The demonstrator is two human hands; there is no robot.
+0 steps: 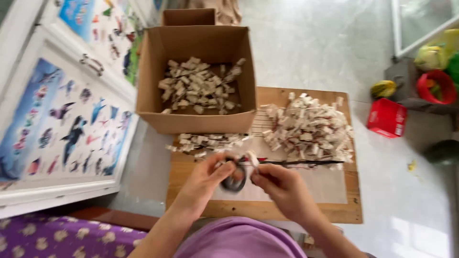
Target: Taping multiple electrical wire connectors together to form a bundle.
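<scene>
My left hand (pixel 206 177) and my right hand (pixel 281 185) meet over a low wooden board (pixel 267 210). Between their fingertips they pinch one small pale folded paper piece (pixel 250 159). Just under the fingers lies a dark ring-shaped thing (pixel 234 182), and a long thin dark rod (pixel 306 163) runs to the right on the board. A big heap of the same pale pieces (pixel 308 130) is piled on the board's far right. A smaller row of pieces (pixel 208 141) lies in front of an open cardboard box (pixel 196 119), which holds several more pieces (pixel 198 87).
A second small cardboard box (pixel 188 17) stands behind the first. White cabinet doors with colourful animal posters (pixel 67 119) are on the left. On the pale floor at right sit a red box (pixel 386 117), a red bowl (pixel 436 87) and yellow-green things (pixel 383 88).
</scene>
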